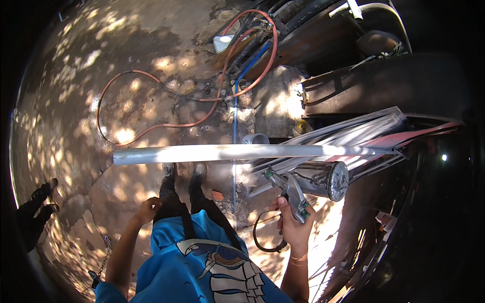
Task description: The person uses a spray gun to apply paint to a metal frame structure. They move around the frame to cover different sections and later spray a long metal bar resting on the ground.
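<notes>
In my right hand (295, 227) is a metal spray gun (293, 194) with green-tipped fittings; my fingers wrap its handle. A paint-smeared metal cup (323, 179) is attached to the gun. From near the handle a short dark hose (256, 230) curves down and back. Just beyond the gun, a long silvery-white tube (212, 153) stretches across from left to right, apart from both hands. My left hand (148, 209) hangs beside my left thigh with its fingers curled, and I see nothing in it.
An orange hose (166, 124) loops over the sun-dappled ground, and a thin blue pipe (235, 116) runs near it. Several light metal bars (348, 132) are piled at the right. Farther off stands a dark metal trough (374, 91). Another person's dark shoes (48, 197) show at far left.
</notes>
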Demonstrator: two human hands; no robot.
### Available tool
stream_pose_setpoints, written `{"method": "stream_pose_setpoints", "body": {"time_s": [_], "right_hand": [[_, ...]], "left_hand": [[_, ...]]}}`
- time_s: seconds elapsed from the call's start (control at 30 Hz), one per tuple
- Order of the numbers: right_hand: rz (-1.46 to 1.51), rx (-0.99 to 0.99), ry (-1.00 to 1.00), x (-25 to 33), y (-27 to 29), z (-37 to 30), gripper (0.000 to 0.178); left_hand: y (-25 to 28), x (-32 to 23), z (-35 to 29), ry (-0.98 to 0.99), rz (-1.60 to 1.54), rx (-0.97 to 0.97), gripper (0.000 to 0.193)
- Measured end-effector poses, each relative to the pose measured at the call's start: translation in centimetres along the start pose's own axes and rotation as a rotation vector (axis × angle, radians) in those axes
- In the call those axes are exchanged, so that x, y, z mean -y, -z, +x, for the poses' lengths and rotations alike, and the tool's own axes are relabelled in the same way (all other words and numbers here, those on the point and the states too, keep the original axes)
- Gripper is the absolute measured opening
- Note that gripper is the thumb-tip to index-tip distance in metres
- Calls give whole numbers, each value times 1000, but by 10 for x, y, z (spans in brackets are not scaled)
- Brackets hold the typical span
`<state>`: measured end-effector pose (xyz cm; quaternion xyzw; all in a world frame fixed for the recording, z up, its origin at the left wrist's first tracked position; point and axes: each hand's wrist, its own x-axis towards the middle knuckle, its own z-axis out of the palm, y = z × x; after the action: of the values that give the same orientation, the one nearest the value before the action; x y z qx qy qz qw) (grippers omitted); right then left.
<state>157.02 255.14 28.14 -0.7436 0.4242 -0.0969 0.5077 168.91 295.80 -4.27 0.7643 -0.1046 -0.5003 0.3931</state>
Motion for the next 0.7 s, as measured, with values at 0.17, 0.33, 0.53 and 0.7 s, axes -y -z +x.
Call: {"method": "stream_pose_setpoints", "body": {"time_s": [0.17,0.33,0.53,0.7], "right_hand": [[0,-99,-142,12,-4,-6,22],[-157,-401,-234,-6,22,28,31],[-202,-530,-54,-42,86,71,29],[-309,-538,78,-46,128,103,31]], "left_hand": [[5,90,-17,169,33,-92,25],[3,134,-34,314,90,-43,29],[6,141,-19,206,-25,-55,29],[13,126,4,83,-135,-85,29]]}}
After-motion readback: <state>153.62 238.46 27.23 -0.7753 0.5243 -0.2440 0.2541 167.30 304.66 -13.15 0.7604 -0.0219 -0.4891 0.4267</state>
